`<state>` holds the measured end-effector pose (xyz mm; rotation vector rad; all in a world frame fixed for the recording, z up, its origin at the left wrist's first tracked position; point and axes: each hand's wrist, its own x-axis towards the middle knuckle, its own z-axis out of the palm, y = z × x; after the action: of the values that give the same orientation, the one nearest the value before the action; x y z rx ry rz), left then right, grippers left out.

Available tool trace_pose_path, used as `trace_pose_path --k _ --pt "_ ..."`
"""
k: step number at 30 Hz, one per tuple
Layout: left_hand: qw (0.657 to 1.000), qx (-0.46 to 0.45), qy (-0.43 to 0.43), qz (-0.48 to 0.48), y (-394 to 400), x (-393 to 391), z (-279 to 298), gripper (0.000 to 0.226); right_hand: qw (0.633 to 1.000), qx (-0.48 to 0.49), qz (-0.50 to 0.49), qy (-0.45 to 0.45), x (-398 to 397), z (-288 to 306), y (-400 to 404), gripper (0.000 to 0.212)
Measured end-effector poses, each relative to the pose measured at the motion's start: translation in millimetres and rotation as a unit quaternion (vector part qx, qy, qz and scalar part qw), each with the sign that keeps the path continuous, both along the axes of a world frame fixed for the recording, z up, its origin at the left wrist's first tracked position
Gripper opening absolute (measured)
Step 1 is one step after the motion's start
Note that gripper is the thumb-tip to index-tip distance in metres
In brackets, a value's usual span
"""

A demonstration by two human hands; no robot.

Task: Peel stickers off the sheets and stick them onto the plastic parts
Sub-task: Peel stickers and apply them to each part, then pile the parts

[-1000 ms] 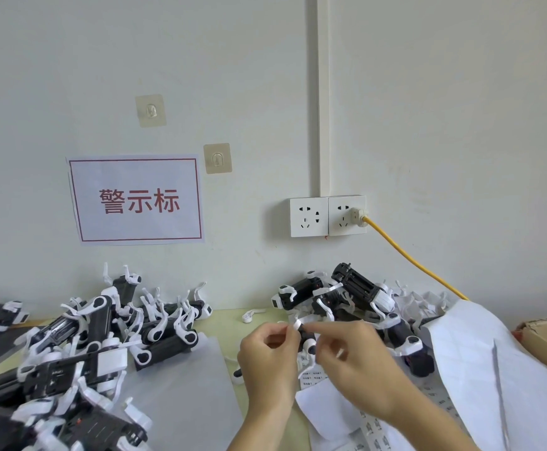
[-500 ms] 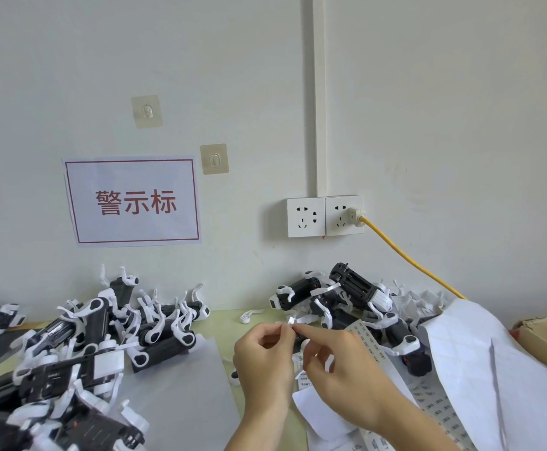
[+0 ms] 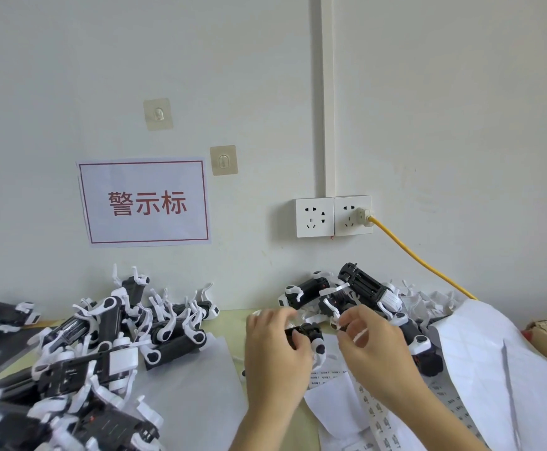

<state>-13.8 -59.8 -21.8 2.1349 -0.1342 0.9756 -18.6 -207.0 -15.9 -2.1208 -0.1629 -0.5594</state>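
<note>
Left hand's [image 3: 273, 349] grip around black-and-white plastic part [image 3: 308, 333], right hand [image 3: 371, 348] now apart, pinching white sticker [image 3: 339, 324] (previously fingertips together).

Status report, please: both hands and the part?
Left hand grips black-and-white plastic part. Right hand pinches something small and white, likely a sticker. Nothing blocks the part.

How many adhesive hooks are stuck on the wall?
2. One hook is high on the wall, above the red-bordered sign. The other hook is lower and further right, beside the sign's top right corner. None seems hidden.
</note>
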Motion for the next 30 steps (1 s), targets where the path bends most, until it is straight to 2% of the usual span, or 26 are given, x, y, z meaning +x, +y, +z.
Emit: trace_pose_path --k 2,3,5,8,12,15,17,19,21,25,28,30 --pt "0.984 0.162 0.062 0.028 9 6 -7 0.046 0.999 0.015 0.008 0.029 1 0 -2 0.012" --pt "0.971 0.215 0.104 0.034 12 9 -10 0.053 0.999 0.018 0.013 0.041 1 0 -2 0.01" --pt "0.95 0.264 0.16 0.04 16 11 -17 0.059 0.998 0.011 0.021 0.051 0 0 -1 0.007" --pt "0.942 0.276 0.173 0.074 16 11 -18 0.047 0.998 -0.014 0.029 0.054 0 -1 0 0.007" --pt "0.961 0.208 0.142 0.115 15 8 -12 0.032 0.998 -0.028 0.03 0.047 -1 -1 0 0.008" --pt "0.987 0.077 0.122 0.067 14 4 -5 0.03 0.999 -0.016 0.038 0.027 -3 1 2 0.01" --pt "0.991 -0.023 0.131 0.001 12 2 -2 0.029 0.999 -0.018 0.046 0.009 -5 2 4 0.01" --pt "0.971 -0.146 0.168 -0.089 9 0 2 0.029 0.998 -0.012 0.065 -0.01 -7 3 6 0.01" --pt "0.938 -0.232 0.208 -0.151 7 1 2 0.03 0.996 0.001 0.088 -0.021 -9 5 7 0.011" --pt "0.904 -0.279 0.252 -0.205 3 4 0 0.032 0.992 0.018 0.118 -0.029 -9 7 5 0.012" --pt "0.895 -0.272 0.252 -0.248 1 0 -1 0.055 0.993 0.011 0.117 -0.026 -6 7 2 0.012" --pt "0.895 -0.268 0.243 -0.263 0 -2 0 0.061 0.993 0.002 0.112 -0.023 -5 5 0 0.011"
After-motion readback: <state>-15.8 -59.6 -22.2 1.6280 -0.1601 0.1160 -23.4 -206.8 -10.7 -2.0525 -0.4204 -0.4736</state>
